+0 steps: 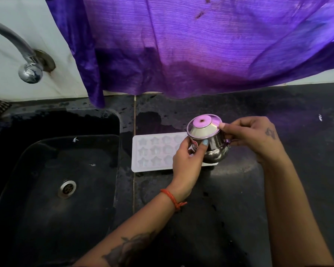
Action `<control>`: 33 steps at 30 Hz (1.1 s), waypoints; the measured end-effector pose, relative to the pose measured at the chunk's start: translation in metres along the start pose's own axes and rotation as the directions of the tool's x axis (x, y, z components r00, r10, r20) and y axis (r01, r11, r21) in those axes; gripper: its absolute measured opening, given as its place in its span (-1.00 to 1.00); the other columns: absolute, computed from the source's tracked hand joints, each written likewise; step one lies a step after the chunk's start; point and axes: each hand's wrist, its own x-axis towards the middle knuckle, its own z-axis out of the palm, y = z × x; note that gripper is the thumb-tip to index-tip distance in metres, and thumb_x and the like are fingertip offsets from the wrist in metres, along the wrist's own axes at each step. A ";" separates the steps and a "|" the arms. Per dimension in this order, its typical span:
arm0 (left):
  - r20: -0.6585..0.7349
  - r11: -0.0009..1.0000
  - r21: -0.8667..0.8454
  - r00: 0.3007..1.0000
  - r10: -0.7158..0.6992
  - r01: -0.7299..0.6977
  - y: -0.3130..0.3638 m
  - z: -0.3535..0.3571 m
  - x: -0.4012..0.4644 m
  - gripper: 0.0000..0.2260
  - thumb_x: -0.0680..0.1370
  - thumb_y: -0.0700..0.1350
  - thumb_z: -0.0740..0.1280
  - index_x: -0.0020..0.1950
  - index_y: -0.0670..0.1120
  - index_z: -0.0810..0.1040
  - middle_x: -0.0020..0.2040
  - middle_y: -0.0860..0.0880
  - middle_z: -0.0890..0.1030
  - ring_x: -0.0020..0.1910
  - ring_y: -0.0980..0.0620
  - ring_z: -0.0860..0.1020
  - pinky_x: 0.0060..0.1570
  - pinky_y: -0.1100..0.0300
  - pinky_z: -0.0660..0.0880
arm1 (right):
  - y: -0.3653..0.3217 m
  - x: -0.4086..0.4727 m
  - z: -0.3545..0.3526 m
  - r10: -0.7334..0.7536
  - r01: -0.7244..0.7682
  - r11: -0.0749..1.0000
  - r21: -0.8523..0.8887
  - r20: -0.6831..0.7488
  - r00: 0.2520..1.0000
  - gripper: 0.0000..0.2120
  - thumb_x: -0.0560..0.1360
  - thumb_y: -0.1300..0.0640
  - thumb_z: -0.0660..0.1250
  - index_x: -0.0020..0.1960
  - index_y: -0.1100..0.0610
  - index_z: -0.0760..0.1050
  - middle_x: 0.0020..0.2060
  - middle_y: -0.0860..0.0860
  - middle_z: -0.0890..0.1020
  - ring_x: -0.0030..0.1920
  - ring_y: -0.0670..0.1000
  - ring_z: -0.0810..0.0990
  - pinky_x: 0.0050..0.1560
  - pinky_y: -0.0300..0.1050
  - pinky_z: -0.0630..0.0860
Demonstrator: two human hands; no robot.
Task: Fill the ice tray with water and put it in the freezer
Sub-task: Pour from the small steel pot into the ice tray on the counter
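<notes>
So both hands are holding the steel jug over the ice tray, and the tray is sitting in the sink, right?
Not quite. The head view shows the ice tray lying on the dark counter right of the sink, not in it. Both the left hand and right hand do hold the steel jug over it.

Both forearms are bare, no sleeves are visible. The left hand (187, 160) has a nail painted in light blue colour on the thumb. Around the left wrist there is an orange-red thread bracelet (172, 199), wound in several turns and tied with a small knot at the side. On the left forearm there is a large dark tattoo (127, 249); its design looks floral but is not clear. The right hand (253, 137) carries a small dark tattoo (270, 132) on its back, near the wrist
</notes>
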 end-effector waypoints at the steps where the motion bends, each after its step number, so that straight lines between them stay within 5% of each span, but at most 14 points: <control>1: -0.008 1.000 -0.002 1.000 0.005 -0.005 0.002 -0.003 0.002 -0.67 0.35 0.17 0.34 0.09 0.18 0.50 0.09 0.08 0.64 0.10 0.08 0.60 0.19 -0.04 0.51 | -0.001 0.002 0.003 -0.002 0.002 1.000 0.014 0.006 1.000 -0.80 0.36 0.08 0.51 -0.27 0.22 0.64 -0.31 0.23 0.67 -0.27 0.09 0.64 -0.20 -0.04 0.59; 9: -0.083 1.000 -0.007 0.996 0.028 -0.029 0.014 -0.026 0.019 -0.57 0.36 0.10 0.36 0.20 0.05 0.51 0.11 0.06 0.63 0.12 0.06 0.59 0.20 -0.05 0.51 | -0.007 0.022 0.029 -0.010 0.009 0.996 0.083 0.019 1.000 -0.75 0.36 0.09 0.52 -0.28 0.29 0.62 -0.30 0.26 0.66 -0.28 0.07 0.63 -0.13 0.03 0.64; 15: -0.145 0.999 0.014 0.989 0.039 -0.037 0.020 -0.046 0.039 -0.49 0.36 0.08 0.39 0.28 -0.04 0.51 0.13 0.03 0.63 0.14 0.07 0.58 0.21 -0.05 0.50 | -0.008 0.042 0.053 -0.013 0.007 0.992 0.126 0.046 0.999 -0.79 0.36 0.07 0.52 -0.36 0.16 0.61 -0.35 0.14 0.67 -0.28 0.02 0.65 -0.23 -0.14 0.58; 21: -0.191 0.998 -0.002 0.980 0.056 -0.057 0.024 -0.066 0.066 -0.60 0.48 -0.14 0.42 0.31 -0.12 0.49 0.15 -0.05 0.63 0.15 0.05 0.58 0.21 0.03 0.51 | -0.012 0.067 0.080 -0.025 0.014 0.985 0.172 0.060 0.998 -0.79 0.38 0.09 0.50 -0.31 0.21 0.61 -0.31 0.19 0.67 -0.26 0.05 0.67 -0.19 -0.13 0.62; 33: -0.282 0.997 0.071 0.959 -0.003 0.024 0.019 -0.099 0.115 -0.59 0.38 -0.21 0.43 0.20 0.00 0.51 0.12 0.01 0.63 0.13 0.04 0.57 0.23 0.03 0.48 | 0.005 0.115 0.139 0.039 -0.070 0.961 0.267 0.122 0.992 -0.84 0.38 0.11 0.51 -0.33 0.12 0.61 -0.34 0.08 0.65 -0.24 -0.01 0.63 -0.16 -0.13 0.62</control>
